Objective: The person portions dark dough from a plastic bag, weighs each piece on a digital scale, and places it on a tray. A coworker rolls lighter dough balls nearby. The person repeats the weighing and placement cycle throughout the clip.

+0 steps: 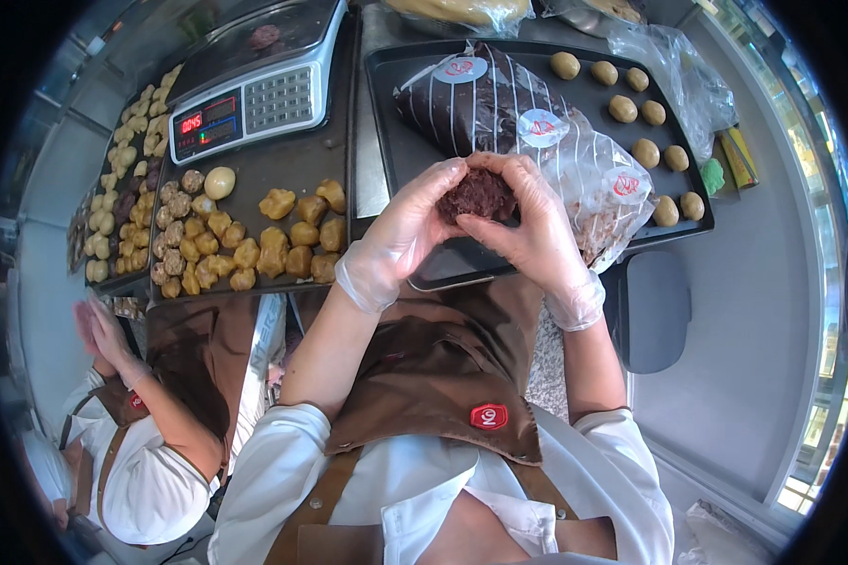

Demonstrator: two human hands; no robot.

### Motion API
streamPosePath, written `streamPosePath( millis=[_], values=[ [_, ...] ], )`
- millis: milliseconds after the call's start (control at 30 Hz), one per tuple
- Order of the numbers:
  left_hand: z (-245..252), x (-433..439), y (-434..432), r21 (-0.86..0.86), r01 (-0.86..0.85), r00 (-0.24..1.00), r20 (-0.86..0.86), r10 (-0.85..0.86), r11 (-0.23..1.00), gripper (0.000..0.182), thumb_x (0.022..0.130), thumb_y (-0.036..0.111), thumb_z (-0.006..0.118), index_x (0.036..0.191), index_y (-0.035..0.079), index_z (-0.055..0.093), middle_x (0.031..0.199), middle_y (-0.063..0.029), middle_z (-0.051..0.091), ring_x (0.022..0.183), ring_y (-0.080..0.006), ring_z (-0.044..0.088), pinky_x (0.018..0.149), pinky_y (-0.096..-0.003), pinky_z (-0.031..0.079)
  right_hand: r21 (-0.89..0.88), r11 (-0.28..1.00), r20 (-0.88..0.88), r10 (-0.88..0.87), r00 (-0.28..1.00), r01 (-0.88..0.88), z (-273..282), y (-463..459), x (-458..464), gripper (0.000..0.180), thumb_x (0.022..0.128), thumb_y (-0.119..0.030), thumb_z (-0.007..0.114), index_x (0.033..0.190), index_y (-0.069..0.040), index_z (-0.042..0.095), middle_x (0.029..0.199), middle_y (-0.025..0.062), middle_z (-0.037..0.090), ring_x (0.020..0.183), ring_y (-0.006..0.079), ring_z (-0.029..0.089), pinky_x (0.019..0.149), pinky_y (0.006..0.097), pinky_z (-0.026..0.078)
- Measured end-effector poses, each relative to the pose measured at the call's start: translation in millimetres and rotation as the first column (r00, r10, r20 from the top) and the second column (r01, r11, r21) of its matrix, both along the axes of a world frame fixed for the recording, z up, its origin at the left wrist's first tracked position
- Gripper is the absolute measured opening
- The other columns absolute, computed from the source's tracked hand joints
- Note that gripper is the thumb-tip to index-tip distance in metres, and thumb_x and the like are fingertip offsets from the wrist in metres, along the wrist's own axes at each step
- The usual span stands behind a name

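Observation:
Between my two gloved hands is a lump of dark reddish-brown paste, rough on top. My left hand cups it from the left, and my right hand curls over it from the right with thumb and fingers. Both wear clear plastic gloves. Just beyond my fingers lies a striped plastic bag of dark filling, its clear end crumpled to the right. It rests on a black baking tray, where several tan dough balls sit along the right side.
At the left, a digital scale bears a small dark lump. Below it, a dark tray holds yellow filling pieces, nutty balls and one pale ball. A co-worker's hands are at far left. A grey bin stands right.

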State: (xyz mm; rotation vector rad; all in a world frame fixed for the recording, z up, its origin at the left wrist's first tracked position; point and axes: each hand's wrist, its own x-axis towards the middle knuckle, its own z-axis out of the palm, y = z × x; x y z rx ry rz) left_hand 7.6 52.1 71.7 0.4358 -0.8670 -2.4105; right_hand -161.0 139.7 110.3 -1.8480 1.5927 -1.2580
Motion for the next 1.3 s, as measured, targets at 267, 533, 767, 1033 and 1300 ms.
streamPosePath(
  millis=[267,533,767,1033,1300],
  values=[
    [-9,-17,19,-0.039,-0.252,0.952,0.17,0.255,0.967,0.027,0.107,0.025,0.061,0.126,0.006,0.066,0.12,-0.0046,0.07,0.113,-0.0157,0.066,0.1,-0.0328,0.054,-0.018,0.997,-0.047,-0.072,0.996,0.071,-4,-5,7,0.048,0.075,-0.012,0.081,0.12,-0.001,0.066,0.105,0.0205,0.068,0.1,0.0382,0.071,0.087,0.0413,0.057],
    [-9,-17,24,-0.052,-0.259,0.953,0.148,0.264,0.964,0.016,0.107,0.024,0.063,0.112,0.01,0.066,0.11,-0.0019,0.069,0.101,-0.0127,0.067,0.089,-0.0324,0.057,0.204,0.978,0.155,-0.003,0.988,-0.029,7,-3,-1,0.04,0.079,-0.006,0.075,0.118,0.0,0.066,0.102,0.0071,0.071,0.096,0.0136,0.068,0.088,0.0318,0.056],
    [-21,-15,18,-0.008,-0.204,0.978,0.037,0.204,0.979,0.015,0.106,0.026,0.063,0.109,0.012,0.066,0.098,-0.0008,0.07,0.087,-0.0133,0.068,0.077,-0.0302,0.057,0.363,0.904,0.523,0.003,0.852,-0.226,-8,-17,-24,0.031,0.088,-0.002,0.072,0.118,-0.001,0.067,0.103,0.0036,0.07,0.092,0.0098,0.065,0.084,0.0257,0.054],
    [-14,-4,6,0.0,-0.222,0.973,0.066,0.221,0.975,0.019,0.105,0.03,0.065,0.11,0.011,0.066,0.098,-0.0025,0.071,0.086,-0.0141,0.069,0.074,-0.0287,0.057,0.304,0.931,0.571,-0.009,0.821,-0.201,4,-15,-18,0.046,0.093,-0.015,0.074,0.136,-0.004,0.059,0.114,0.0012,0.063,0.102,0.0092,0.058,0.09,0.0254,0.047],
    [-30,-37,8,-0.082,-0.23,0.966,0.098,0.238,0.97,0.042,0.105,0.042,0.063,0.128,0.009,0.053,0.109,-0.0048,0.067,0.098,-0.0133,0.067,0.078,-0.0315,0.057,0.158,0.987,0.128,-0.046,0.991,0.026,-17,-13,-11,0.048,0.088,-0.007,0.078,0.132,-0.002,0.06,0.12,0.0084,0.066,0.113,0.0188,0.063,0.101,0.033,0.05]
  ],
)
